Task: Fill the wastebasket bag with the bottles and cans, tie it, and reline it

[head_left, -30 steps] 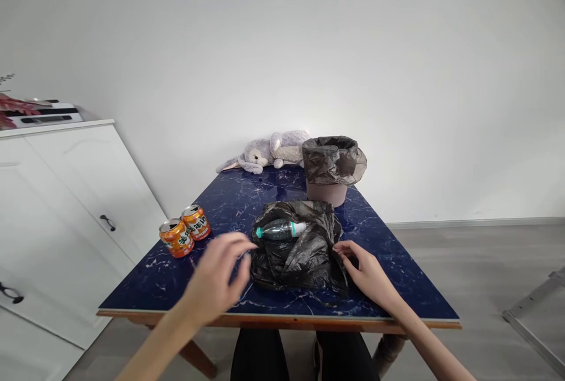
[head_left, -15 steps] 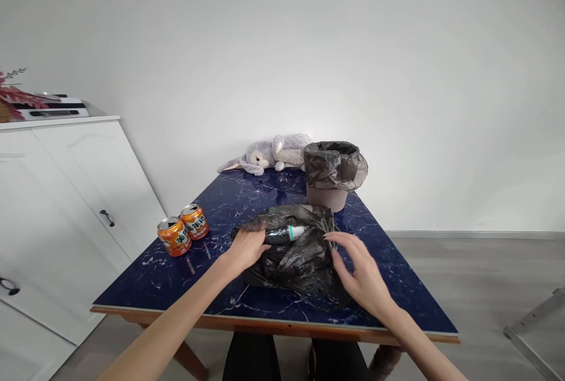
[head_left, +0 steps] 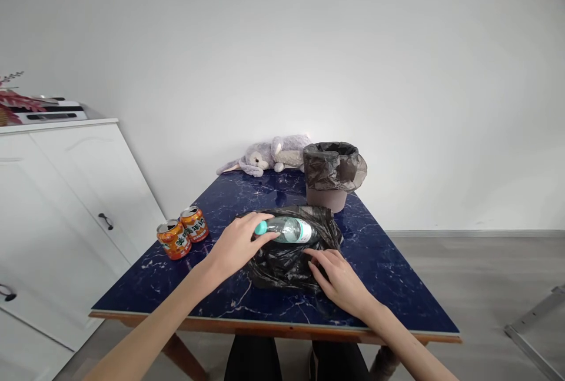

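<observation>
A clear plastic bottle (head_left: 289, 230) with a teal cap and a pale label lies on its side on a crumpled black plastic bag (head_left: 282, 269). My left hand (head_left: 241, 239) has its thumb and fingers closed around the capped end. The bottle's base points right, against dark folds of the bag. On the bag's near right side, my right hand (head_left: 338, 278) pinches the plastic between bent fingers and thumb; part of that grip is hidden.
Two orange drink cans (head_left: 175, 239) stand upright on the left of the blue marbled table (head_left: 229, 304). Behind the bag is a bin (head_left: 329, 197) with a dark liner, and a grey plush rabbit (head_left: 282, 154) lies by the wall. A white cabinet (head_left: 75, 216) stands left.
The bottle now shows much more, its teal cap and label exposed above the bag. My right hand has moved left and nearer to me along the bag, which has drawn in on the right.
</observation>
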Motion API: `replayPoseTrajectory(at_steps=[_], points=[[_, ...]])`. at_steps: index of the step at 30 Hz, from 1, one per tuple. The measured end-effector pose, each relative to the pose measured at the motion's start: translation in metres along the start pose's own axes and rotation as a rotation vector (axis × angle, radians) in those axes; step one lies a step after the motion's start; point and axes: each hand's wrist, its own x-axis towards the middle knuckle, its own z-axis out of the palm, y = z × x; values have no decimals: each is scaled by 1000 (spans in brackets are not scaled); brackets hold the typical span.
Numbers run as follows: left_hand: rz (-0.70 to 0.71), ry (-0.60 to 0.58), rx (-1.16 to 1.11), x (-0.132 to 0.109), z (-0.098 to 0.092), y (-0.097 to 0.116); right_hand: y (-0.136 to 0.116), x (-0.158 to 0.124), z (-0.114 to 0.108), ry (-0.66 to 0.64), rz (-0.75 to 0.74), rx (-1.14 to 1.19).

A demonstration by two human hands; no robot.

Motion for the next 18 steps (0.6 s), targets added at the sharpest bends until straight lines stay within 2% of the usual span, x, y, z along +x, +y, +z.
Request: replayPoseTrajectory(at_steps=[3,5,8,11,12,14,18], points=[[-71,147,-247,-13,-24,18,8,-4,6,0,70,32],[-164,259,-407,-27,-44,21,10,-6,8,-1,95,41],[-302,483,-600,-52,-75,10,11,-9,9,5,106,38],[-324,784,-655,-76,-102,-8,11,-11,11,14,107,31],[-322,847,-646,-82,-108,-14,11,-12,12,12,106,29],[-336,884,-589,-90,-118,-24,12,-13,13,11,105,25],[-474,808,-383,-96,-118,-53,15,-15,17,24,106,15]])
